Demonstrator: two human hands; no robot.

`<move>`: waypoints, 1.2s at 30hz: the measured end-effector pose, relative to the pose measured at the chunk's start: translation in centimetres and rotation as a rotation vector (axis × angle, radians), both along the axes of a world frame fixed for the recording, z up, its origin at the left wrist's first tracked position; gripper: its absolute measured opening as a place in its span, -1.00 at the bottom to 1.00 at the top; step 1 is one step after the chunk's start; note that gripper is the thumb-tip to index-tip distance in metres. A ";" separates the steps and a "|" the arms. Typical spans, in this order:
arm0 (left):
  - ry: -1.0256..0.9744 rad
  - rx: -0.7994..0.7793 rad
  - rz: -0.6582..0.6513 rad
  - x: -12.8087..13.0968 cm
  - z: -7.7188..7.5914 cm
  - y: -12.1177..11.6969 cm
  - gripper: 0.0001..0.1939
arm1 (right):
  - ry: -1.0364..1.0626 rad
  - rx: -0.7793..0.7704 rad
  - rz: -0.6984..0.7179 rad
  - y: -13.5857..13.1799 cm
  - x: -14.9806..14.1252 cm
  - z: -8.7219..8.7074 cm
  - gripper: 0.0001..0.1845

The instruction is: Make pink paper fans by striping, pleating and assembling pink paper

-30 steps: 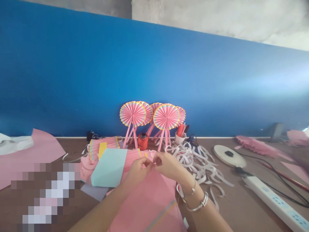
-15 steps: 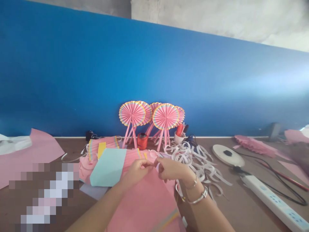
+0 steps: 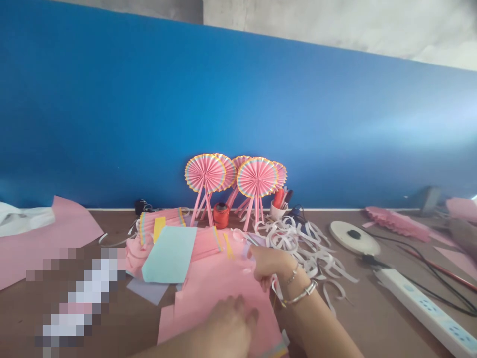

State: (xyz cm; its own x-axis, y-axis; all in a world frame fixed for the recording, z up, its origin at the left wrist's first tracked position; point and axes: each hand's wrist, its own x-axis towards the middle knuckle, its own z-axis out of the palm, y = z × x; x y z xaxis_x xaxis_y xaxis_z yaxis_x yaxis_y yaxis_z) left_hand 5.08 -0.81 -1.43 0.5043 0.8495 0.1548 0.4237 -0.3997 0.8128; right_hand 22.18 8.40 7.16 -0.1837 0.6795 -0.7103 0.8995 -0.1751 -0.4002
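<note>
And there they stand at the far side, 5 pink fans (image 3: 257, 176) on their legs before the blue panel (image 3: 238, 109), spread into full rounds; those look finished. Nearer, left of centre, a pleated piece (image 3: 204, 244) lies unopened, partly beneath a turquoise card (image 3: 169, 254); call that partway. Now the near middle: the pink sheet (image 3: 208, 278) lies flat, coloured stripe at its near right edge, no pleats showing, so it looks the least worked of the lot. The left hand (image 3: 233, 318), blurred, is palm down over it, fingers loosely spread, nothing visibly gripped. The right hand (image 3: 272, 266) bends in at the sheet's far right, fingers curled narrow; whether they pinch anything, I can't tell.
</note>
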 end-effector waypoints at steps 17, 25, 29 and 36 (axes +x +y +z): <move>0.267 0.111 -0.058 -5.1 3.9 0.3 -0.58 | -0.175 0.716 -0.052 1.2 -2.4 -1.4 -0.73; 0.350 0.528 -0.273 -4.4 3.5 -0.5 -0.71 | -0.146 0.830 -0.106 1.4 -3.6 -4.3 -0.84; 0.407 0.731 -0.322 -3.8 1.2 -0.7 -0.74 | -0.134 0.876 -0.125 1.0 -4.6 -5.0 -0.85; 0.397 0.829 -0.298 -3.6 -0.8 -0.1 -0.77 | -0.165 0.864 -0.139 1.1 -4.9 -5.4 -0.81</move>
